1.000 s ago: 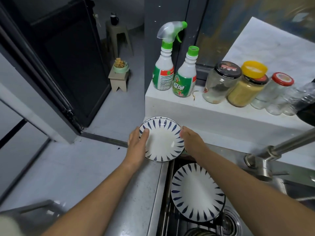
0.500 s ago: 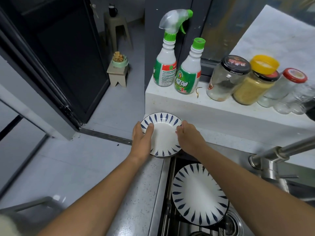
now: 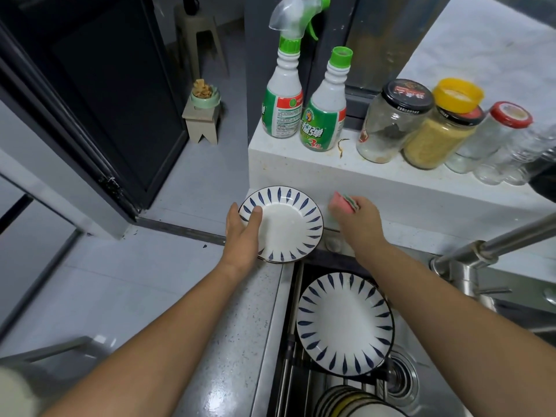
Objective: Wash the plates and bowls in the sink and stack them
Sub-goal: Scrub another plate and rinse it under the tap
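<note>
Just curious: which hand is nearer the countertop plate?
Left. The left hand grips the plate's rim; the right hand is apart, past its right edge, holding a pink sponge.

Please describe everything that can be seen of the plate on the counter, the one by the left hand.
The plate is round, shallow, white, glossy like ceramic, with dark blue leaf strokes around its rim. It lies face up and empty at the counter's far end, beside the sink. The left hand grips its left edge, thumb over the rim.
</note>
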`<state>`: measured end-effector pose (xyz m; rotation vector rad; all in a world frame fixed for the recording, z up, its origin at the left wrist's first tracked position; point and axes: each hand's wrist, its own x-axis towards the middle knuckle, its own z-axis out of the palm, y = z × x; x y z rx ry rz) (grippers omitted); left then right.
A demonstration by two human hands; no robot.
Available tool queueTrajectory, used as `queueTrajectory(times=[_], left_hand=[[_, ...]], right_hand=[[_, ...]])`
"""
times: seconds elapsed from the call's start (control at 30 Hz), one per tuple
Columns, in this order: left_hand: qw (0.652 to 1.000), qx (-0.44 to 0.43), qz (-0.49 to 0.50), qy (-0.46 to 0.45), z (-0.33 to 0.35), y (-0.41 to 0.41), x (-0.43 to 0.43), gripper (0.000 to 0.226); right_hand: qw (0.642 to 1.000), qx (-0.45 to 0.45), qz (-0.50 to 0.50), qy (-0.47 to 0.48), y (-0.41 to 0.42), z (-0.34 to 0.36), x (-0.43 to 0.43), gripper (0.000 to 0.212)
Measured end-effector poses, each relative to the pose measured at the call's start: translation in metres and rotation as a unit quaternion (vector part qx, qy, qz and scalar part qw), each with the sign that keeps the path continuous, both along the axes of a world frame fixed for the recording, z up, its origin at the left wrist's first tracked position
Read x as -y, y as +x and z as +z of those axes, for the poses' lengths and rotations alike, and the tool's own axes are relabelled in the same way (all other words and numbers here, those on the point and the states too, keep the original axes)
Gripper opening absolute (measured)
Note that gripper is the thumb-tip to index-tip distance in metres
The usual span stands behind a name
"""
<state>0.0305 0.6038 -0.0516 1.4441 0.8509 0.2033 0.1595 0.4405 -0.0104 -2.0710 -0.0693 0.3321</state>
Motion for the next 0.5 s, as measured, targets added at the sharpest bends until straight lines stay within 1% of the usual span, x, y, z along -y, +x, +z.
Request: queueTrajectory(times=[0.03, 0.1, 0.17, 0.2, 0.23, 0.27, 0.33, 0.37, 0.4, 0.47, 0.5], left_hand=[[1.0, -0.004, 0.007, 0.023, 0.001, -0.002, 0.001, 0.107], [0.993, -0.003, 0.033, 0.111, 0.007, -0.01, 0.013, 0.094], [0.979, 0.045, 0.057, 0.192, 0.015, -0.025, 0.038, 0.08], [0.977, 0.073, 0.043, 0.197, 0.02, -0.034, 0.056, 0.071], [0.981, 0.089, 0.012, 0.175, 0.024, -0.04, 0.071, 0.059], [0.987, 0.09, -0.031, 0.129, 0.025, -0.046, 0.089, 0.046], [0.991, 0.073, -0.106, 0.048, 0.023, -0.05, 0.111, 0.026], [0.988, 0.054, -0.137, 0.037, 0.021, -0.048, 0.116, 0.026], [0.985, 0.026, -0.166, 0.033, 0.017, -0.044, 0.119, 0.031], [0.975, -0.04, -0.22, 0.0, 0.004, -0.03, 0.117, 0.053], [0.967, -0.071, -0.244, -0.024, 0.0, -0.023, 0.117, 0.069]], right_hand=[[1.0, -0.009, -0.012, 0.018, -0.003, 0.004, 0.006, 0.017], [0.998, -0.043, -0.024, 0.044, -0.012, 0.011, 0.025, 0.02], [0.996, -0.08, -0.009, 0.046, -0.028, 0.02, 0.052, 0.027], [0.994, -0.1, 0.002, 0.046, -0.038, 0.023, 0.068, 0.031], [0.992, -0.116, 0.014, 0.041, -0.046, 0.026, 0.083, 0.031], [0.991, -0.129, 0.012, 0.032, -0.057, 0.027, 0.101, 0.03], [0.989, -0.145, -0.006, 0.015, -0.074, 0.022, 0.133, 0.024], [0.988, -0.154, -0.019, 0.009, -0.081, 0.017, 0.148, 0.022], [0.986, -0.164, -0.028, 0.005, -0.087, 0.011, 0.16, 0.023], [0.982, -0.185, -0.038, 0.0, -0.097, 0.0, 0.177, 0.025], [0.98, -0.192, -0.043, -0.003, -0.101, -0.005, 0.183, 0.026]])
